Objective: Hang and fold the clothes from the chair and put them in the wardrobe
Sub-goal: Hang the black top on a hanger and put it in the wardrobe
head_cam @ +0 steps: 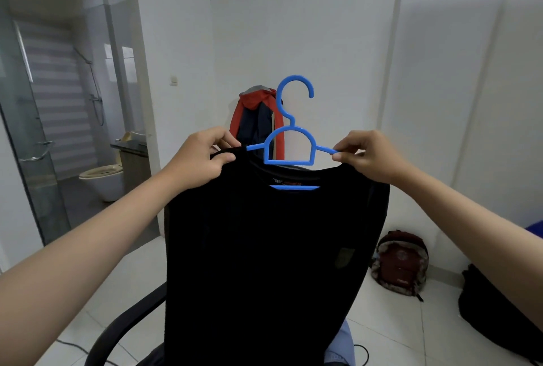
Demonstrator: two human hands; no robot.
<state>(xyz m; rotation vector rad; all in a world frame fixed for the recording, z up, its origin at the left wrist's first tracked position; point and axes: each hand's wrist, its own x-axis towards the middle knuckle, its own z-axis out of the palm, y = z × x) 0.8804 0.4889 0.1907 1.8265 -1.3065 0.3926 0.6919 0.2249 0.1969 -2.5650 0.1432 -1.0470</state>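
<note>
A black T-shirt (264,248) hangs in front of me with a blue plastic hanger (289,148) pushed up through its neck opening, hook upright. My left hand (202,159) pinches the shirt's left shoulder edge at the hanger's left arm. My right hand (367,156) pinches the hanger's right arm tip together with the shirt's right shoulder. The shirt hides most of the black chair (117,333) below it. A red and navy jacket (255,121) hangs behind the hanger. Light blue cloth (340,345) lies on the chair seat.
An open bathroom doorway (73,130) with a toilet stands on the left. A dark red backpack (399,262) leans against the wall at lower right, with a black bag (493,315) further right. White tiled floor surrounds the chair.
</note>
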